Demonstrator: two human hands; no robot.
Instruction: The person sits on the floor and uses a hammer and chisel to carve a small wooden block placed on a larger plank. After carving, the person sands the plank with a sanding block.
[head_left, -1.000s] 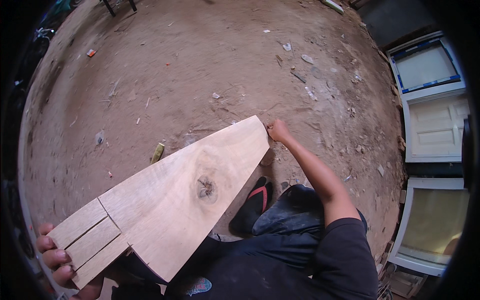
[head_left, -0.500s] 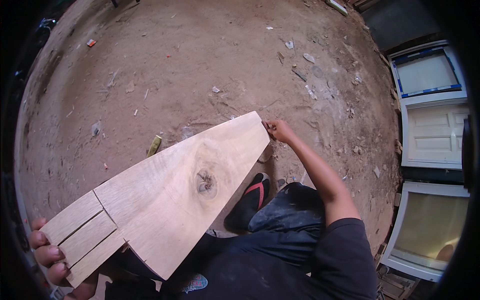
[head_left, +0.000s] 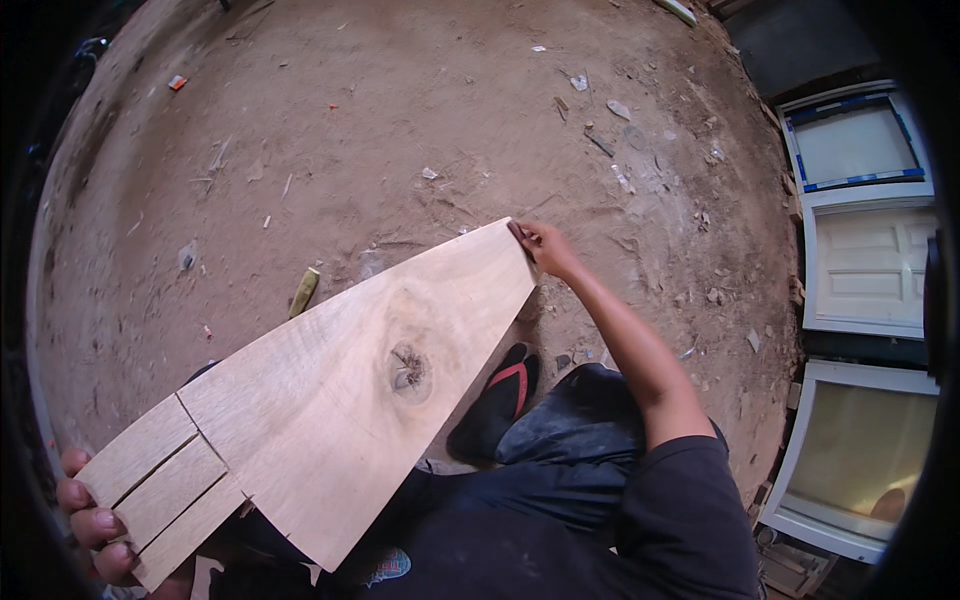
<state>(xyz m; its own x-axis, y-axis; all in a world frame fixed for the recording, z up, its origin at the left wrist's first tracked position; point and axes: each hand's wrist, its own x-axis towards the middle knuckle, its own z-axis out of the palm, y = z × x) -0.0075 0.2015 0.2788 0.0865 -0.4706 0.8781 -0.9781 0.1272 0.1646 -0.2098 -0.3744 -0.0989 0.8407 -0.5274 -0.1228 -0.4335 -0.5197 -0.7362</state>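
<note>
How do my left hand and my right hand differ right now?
The left hand is at the slotted end of the pale wooden board; the right hand is at the opposite end. The left hand spreads along the edge; the right hand bunches around a small dark-brown piece. Both are bare.

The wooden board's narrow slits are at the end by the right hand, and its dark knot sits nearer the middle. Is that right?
Not quite: the narrow slits are at the end by the left hand, not the right hand, as the head view shows. The dark knot does sit nearer the middle of the wooden board.
</note>
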